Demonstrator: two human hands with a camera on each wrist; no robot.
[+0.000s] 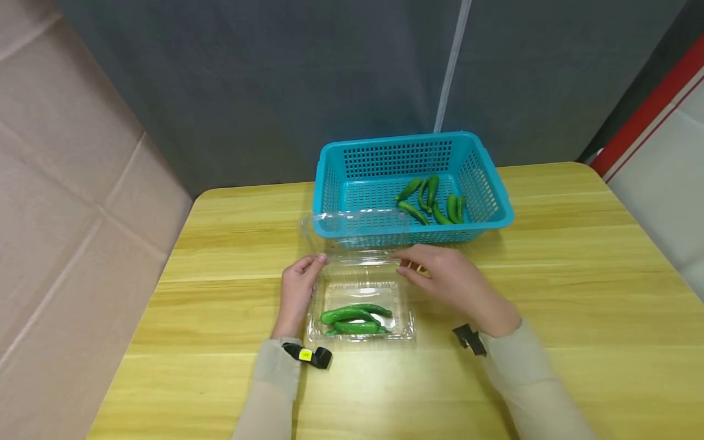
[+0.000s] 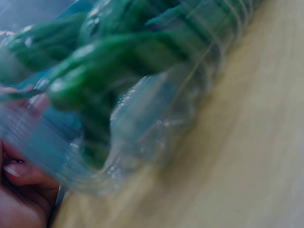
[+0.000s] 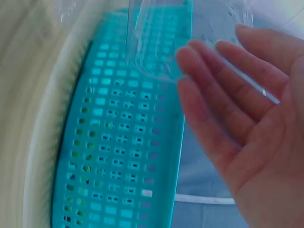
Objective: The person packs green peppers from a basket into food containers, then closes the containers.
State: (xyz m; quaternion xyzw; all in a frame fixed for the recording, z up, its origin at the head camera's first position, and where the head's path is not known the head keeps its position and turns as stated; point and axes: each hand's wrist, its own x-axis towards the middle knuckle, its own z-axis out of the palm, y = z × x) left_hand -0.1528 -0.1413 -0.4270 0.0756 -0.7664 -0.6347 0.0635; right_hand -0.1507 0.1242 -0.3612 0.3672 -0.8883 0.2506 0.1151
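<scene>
- Head view: a clear plastic container (image 1: 360,293) sits on the wooden tabletop (image 1: 577,275), its lid (image 1: 357,223) folded up and back; green peppers (image 1: 354,315) lie inside, towards the near wall.
- The left hand (image 1: 299,287) pinches the container's left edge near the hinge, between thumb and fingers.
- The right hand (image 1: 448,275) is at the opposite edge, fingers bent and loosely parted from the thumb.
- Beyond stands a blue basket (image 1: 418,229) holding loose peppers (image 1: 433,189) — the lid overlaps its front in this view; contact cannot be told.
- Left wrist view: blurred peppers show through clear plastic, with the left hand's curled fingers against the container at lower left.
- Right wrist view: the right hand's fingers are gently curved, gripping nothing — the lid's corner just beside the fingertips, the basket's slotted wall behind.
</scene>
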